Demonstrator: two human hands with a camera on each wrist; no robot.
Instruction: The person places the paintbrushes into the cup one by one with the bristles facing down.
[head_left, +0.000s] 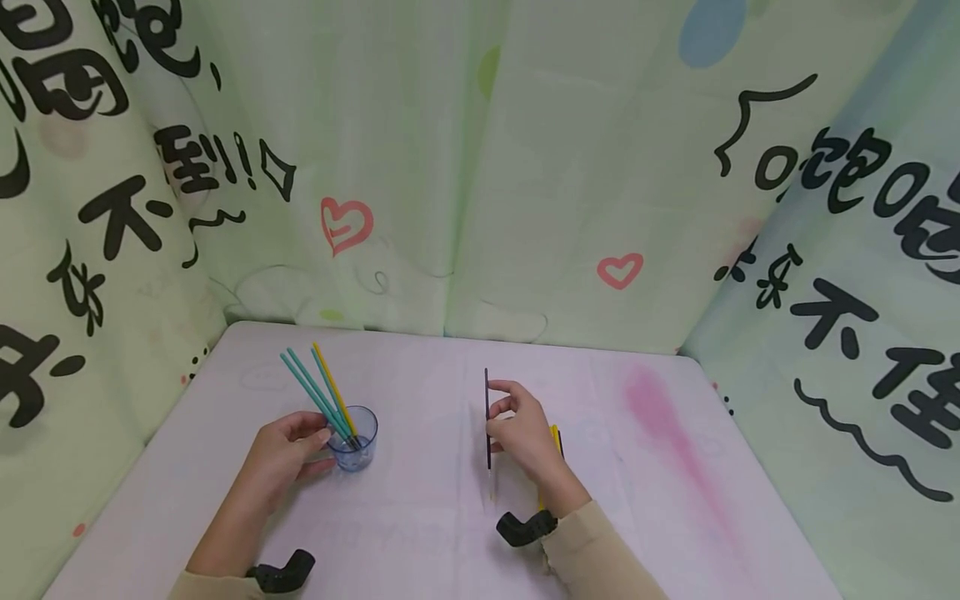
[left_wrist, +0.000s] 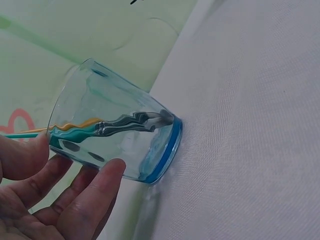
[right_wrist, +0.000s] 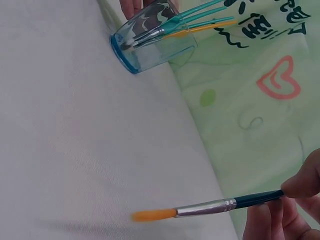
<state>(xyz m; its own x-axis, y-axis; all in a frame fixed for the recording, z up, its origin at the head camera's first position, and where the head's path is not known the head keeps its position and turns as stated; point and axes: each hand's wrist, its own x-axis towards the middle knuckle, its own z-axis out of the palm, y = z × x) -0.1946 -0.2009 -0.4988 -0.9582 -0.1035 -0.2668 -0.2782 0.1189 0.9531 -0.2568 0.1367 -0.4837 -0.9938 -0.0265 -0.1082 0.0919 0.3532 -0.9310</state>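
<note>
A clear bluish cup point(head_left: 362, 457) stands on the table at centre left, with several paintbrushes point(head_left: 321, 392), teal-handled and one yellow, leaning in it bristles down. My left hand point(head_left: 288, 450) holds the cup from its left side; in the left wrist view the thumb is at the rim and the fingers are against the wall. Between thumb and fingers, my right hand point(head_left: 521, 425) pinches a dark-handled paintbrush point(head_left: 487, 417), upright, bristles down. Its orange bristles point(right_wrist: 154, 215) and silver ferrule point(right_wrist: 205, 207) show in the right wrist view.
Behind the right wrist lie yellow-handled and dark sticks point(head_left: 556, 435), partly hidden. The white table point(head_left: 420, 542) carries a pink stain point(head_left: 667, 425) on the right. Printed curtains point(head_left: 540, 208) hang around its back and sides.
</note>
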